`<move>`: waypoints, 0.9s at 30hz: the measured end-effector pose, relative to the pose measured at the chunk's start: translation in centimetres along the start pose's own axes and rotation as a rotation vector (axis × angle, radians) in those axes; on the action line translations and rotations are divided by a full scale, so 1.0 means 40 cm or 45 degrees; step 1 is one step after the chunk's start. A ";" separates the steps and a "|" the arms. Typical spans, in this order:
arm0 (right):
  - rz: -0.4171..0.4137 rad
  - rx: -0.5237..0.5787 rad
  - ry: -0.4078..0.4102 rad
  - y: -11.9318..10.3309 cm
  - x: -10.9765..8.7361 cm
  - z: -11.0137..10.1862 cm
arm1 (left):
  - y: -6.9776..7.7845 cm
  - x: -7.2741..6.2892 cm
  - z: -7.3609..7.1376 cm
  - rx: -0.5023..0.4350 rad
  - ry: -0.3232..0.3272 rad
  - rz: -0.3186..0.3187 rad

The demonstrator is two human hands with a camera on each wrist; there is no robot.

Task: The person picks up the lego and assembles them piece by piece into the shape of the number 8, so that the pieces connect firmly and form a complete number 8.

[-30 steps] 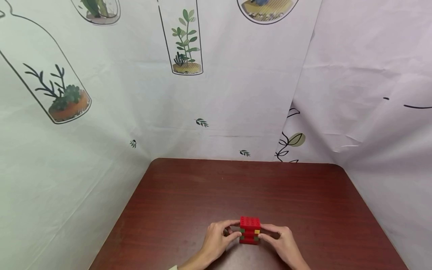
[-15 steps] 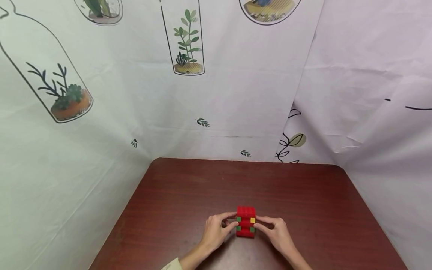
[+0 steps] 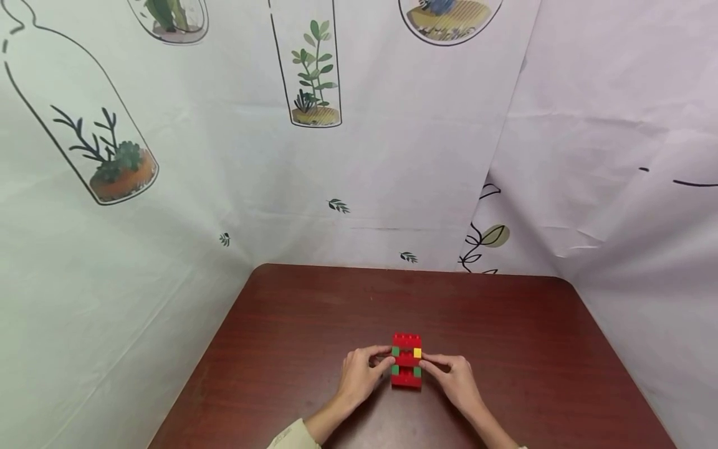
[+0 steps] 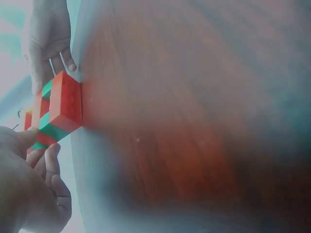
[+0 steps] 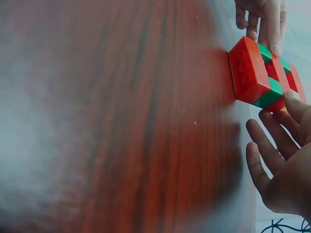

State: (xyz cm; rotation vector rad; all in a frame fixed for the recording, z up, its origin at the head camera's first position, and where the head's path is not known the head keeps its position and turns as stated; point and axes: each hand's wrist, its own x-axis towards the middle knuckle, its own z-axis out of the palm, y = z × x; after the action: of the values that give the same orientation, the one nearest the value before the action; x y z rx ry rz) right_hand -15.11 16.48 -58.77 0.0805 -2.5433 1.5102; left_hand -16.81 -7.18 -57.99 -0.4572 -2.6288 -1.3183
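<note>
A stack of toy building bricks (image 3: 406,360) stands between both hands near the middle of the table. Its three red layers are separated by small green bricks and one yellow brick, with gaps between them. On its left side, the thumb and fingers of my left hand (image 3: 359,375) pinch it around the middle layers. My right hand (image 3: 455,378) pinches the opposite side in the same way. Both wrist views show the stack (image 4: 65,102) from low down, its lowest red brick (image 5: 249,70) close to the tabletop. Whether it touches the wood, I cannot tell.
The dark reddish-brown wooden table (image 3: 314,312) has rounded far corners. White cloth (image 3: 392,162) printed with plants in glass jars hangs behind it and along both sides.
Both hands have carried the brick stack away from the person and slightly left. Less of its studded top shows, and the gaps between its layers are more visible.
</note>
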 end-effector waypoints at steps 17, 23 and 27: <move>-0.038 -0.070 0.108 0.006 0.035 0.025 | -0.020 0.035 0.008 0.033 0.035 0.003; -0.057 -0.081 0.104 0.007 0.036 0.028 | -0.027 0.038 0.011 0.060 0.017 0.003; -0.046 -0.087 0.091 0.007 0.041 0.030 | -0.029 0.042 0.014 0.066 0.029 -0.010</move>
State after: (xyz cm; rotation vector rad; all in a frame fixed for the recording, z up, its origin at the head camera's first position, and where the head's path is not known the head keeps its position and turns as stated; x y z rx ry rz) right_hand -16.90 15.66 -59.28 0.0621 -2.5204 1.3864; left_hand -18.80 -7.05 -58.74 -0.4224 -2.6416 -1.2470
